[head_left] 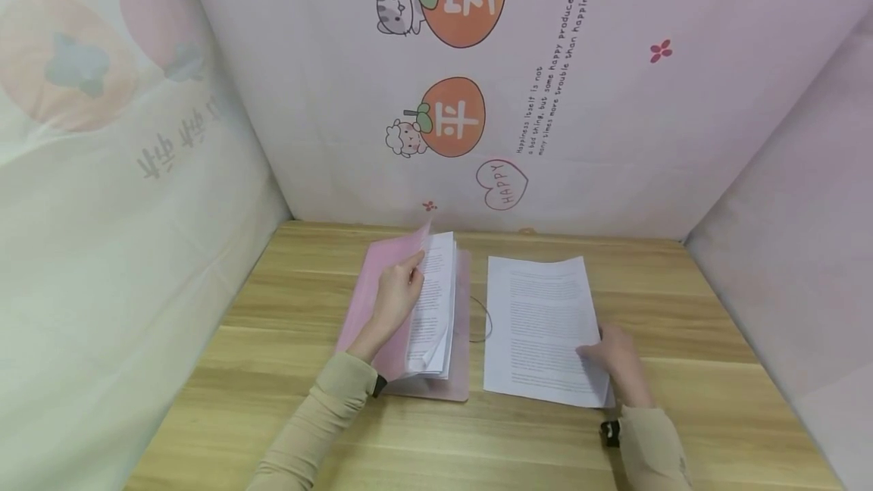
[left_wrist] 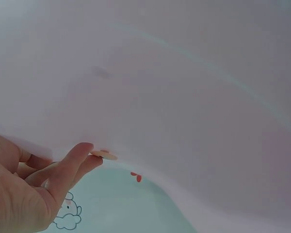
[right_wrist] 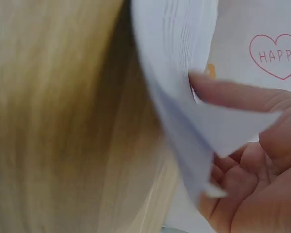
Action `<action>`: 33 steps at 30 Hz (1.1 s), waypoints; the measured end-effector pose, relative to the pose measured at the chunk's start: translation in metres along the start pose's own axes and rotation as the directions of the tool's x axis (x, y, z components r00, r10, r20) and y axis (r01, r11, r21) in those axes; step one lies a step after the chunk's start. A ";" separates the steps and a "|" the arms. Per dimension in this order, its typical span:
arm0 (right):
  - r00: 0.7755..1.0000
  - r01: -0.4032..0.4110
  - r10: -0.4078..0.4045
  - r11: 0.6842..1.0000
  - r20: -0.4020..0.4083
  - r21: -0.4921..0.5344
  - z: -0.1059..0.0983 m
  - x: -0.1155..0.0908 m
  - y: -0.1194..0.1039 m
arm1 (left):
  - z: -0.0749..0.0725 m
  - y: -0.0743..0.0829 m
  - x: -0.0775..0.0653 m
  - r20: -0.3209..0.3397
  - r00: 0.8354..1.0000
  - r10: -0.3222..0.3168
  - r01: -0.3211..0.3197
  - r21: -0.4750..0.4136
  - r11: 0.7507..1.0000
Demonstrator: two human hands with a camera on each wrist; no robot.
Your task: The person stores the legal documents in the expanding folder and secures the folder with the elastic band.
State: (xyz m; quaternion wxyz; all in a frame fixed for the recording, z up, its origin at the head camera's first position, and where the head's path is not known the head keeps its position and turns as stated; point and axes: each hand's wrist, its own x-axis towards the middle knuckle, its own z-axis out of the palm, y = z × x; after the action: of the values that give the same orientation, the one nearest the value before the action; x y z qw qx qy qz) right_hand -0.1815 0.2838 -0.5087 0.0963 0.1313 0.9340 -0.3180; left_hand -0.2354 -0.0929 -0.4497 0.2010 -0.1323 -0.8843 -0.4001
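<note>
A pink folder [head_left: 462,370] lies partly opened on the table, with a stack of printed sheets [head_left: 436,286] inside. My left hand [head_left: 397,294] pinches the free edge of its raised front cover [head_left: 371,271]. In the left wrist view, that cover [left_wrist: 160,97] fills most of the picture, and a small tan round tab [left_wrist: 106,155] sits by the fingertips. To the right of the folder lie more printed papers [head_left: 539,324]. My right hand [head_left: 617,358] grips their right edge, thumb on top; in the right wrist view the papers [right_wrist: 179,53] bend up, lower corners curling.
A thin cord [head_left: 488,328] loops from the folder toward the loose papers. Wood-grained table [head_left: 505,445] extends around both. Printed cloth walls [head_left: 327,97] stand behind and at both sides. Dark bands [head_left: 610,434] show at both wrists.
</note>
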 end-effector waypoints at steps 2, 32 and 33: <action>1.000 0.021 -0.021 1.000 -0.004 0.009 -0.001 -0.002 0.001 | 0.001 0.000 0.000 -0.002 1.000 0.001 -0.001 0.006 1.000; 0.999 -0.011 -0.010 0.922 0.052 0.386 -0.031 -0.018 0.009 | -0.008 -0.003 0.005 0.027 1.000 0.005 -0.004 -0.012 1.000; 0.998 -0.021 0.000 0.925 0.056 0.380 -0.032 -0.018 0.008 | -0.007 -0.003 0.005 0.024 1.000 0.003 -0.003 -0.008 1.000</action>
State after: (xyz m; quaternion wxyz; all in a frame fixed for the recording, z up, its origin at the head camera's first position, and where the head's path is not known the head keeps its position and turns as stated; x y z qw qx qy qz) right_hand -0.1649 0.3062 -0.4838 0.0963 0.1437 0.8508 -0.4961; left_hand -0.2388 -0.1001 -0.4451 0.1906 -0.1393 -0.8847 -0.4019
